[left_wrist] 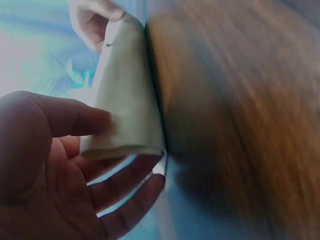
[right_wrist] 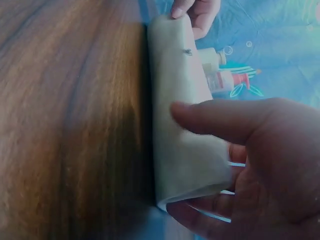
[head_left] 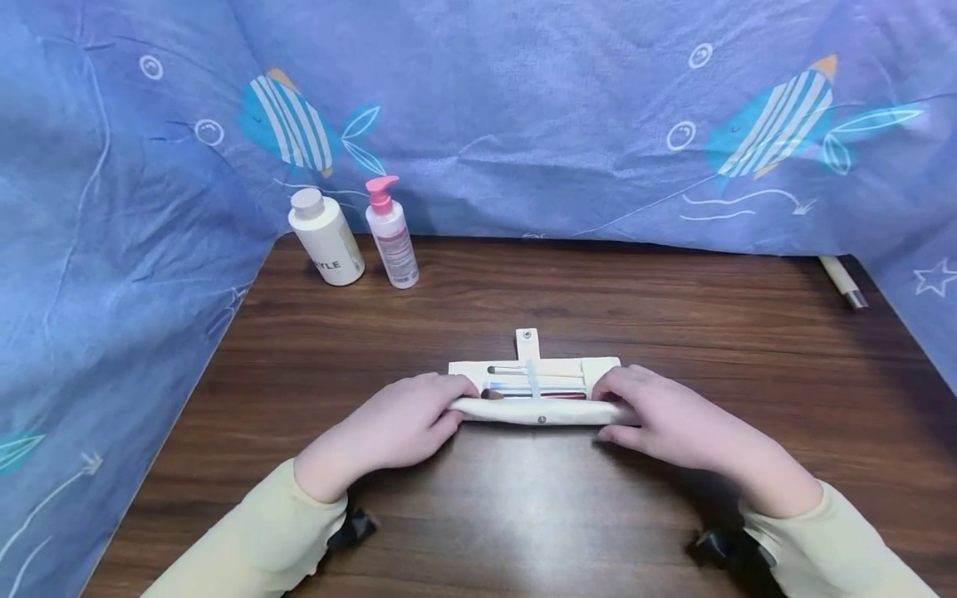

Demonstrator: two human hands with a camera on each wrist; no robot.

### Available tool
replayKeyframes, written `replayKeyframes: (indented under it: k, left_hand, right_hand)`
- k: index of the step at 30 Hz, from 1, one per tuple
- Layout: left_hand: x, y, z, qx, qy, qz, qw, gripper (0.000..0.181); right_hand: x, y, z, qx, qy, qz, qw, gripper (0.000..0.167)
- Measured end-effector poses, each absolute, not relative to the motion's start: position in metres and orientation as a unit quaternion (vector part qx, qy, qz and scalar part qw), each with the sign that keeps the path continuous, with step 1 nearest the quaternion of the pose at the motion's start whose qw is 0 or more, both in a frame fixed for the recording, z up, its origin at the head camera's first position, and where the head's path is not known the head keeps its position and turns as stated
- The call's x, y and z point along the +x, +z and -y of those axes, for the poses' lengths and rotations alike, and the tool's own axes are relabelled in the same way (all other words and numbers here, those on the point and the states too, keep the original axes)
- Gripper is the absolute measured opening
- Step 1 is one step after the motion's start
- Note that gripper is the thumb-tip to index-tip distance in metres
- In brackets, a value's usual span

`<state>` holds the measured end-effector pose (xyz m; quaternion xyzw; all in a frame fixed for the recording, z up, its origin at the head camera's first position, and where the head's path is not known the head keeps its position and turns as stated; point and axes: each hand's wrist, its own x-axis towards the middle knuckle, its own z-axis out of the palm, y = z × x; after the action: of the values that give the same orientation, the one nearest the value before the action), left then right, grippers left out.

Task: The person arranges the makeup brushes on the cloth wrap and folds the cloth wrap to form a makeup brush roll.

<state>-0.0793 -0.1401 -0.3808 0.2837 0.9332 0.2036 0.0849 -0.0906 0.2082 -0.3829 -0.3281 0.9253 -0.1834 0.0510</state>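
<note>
A white roll-up brush case (head_left: pixel 503 411) lies on the wooden table, its near edge folded up and over. Makeup brushes (head_left: pixel 538 384) lie across its inside, tucked under a pale strap. At the far side a snap tab (head_left: pixel 527 342) sticks out. My left hand (head_left: pixel 407 419) grips the left end of the folded edge, thumb on the near face in the left wrist view. My right hand (head_left: pixel 658 415) grips the right end, its thumb pressed on the near face and its fingers behind in the right wrist view. The fold hides part of the brushes.
A white bottle (head_left: pixel 332 245) with a grey cap and a pink-topped pump bottle (head_left: pixel 394 245) stand at the back left of the table (head_left: pixel 673 307). A pale tube-like item (head_left: pixel 841 278) lies at the back right. A blue fish-patterned cloth (head_left: pixel 523 124) surrounds the back and sides.
</note>
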Motion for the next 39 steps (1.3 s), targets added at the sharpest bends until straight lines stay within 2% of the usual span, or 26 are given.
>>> replayKeyframes:
  k: [2, 8, 12, 17, 21, 25, 29, 32, 34, 39]
  left_hand:
    - [-0.083, -0.382, 0.142, 0.279, 0.224, -0.928, 0.100, 0.016]
    - [-0.090, -0.387, 0.145, 0.246, 0.270, -0.923, 0.121, 0.019]
    - [-0.093, -0.390, 0.142, 0.228, 0.273, -0.927, 0.121, 0.019]
    - [-0.094, -0.391, 0.137, 0.205, 0.252, -0.940, 0.106, 0.019]
    - [-0.087, -0.386, 0.129, 0.223, 0.189, -0.955, 0.055, 0.029]
    - [-0.068, -0.379, 0.117, 0.306, 0.084, -0.948, 0.026, 0.053]
    - [-0.050, -0.377, 0.106, 0.362, 0.000, -0.930, 0.060, 0.074]
    - [-0.046, -0.377, 0.104, 0.368, -0.025, -0.926, 0.078, 0.080]
    - [-0.045, -0.376, 0.103, 0.368, -0.023, -0.926, 0.086, 0.080]
    - [-0.043, -0.373, 0.100, 0.370, -0.021, -0.923, 0.102, 0.079]
  right_hand:
    - [-0.092, -0.384, -0.210, -0.316, -0.192, -0.927, 0.064, 0.028]
    - [-0.097, -0.390, -0.210, -0.264, -0.256, -0.924, 0.107, 0.014]
    - [-0.099, -0.393, -0.208, -0.227, -0.268, -0.931, 0.099, 0.013]
    - [-0.098, -0.394, -0.203, -0.183, -0.261, -0.945, 0.072, 0.015]
    - [-0.096, -0.395, -0.198, -0.162, -0.252, -0.952, 0.057, 0.014]
    - [-0.093, -0.396, -0.192, -0.168, -0.214, -0.962, 0.020, 0.014]
    - [-0.090, -0.399, -0.183, -0.209, -0.161, -0.961, -0.087, 0.018]
    - [-0.088, -0.399, -0.173, -0.253, -0.142, -0.946, -0.144, 0.020]
    - [-0.088, -0.396, -0.167, -0.266, -0.150, -0.944, -0.124, 0.018]
    - [-0.093, -0.395, -0.158, -0.236, -0.203, -0.950, 0.002, 0.014]
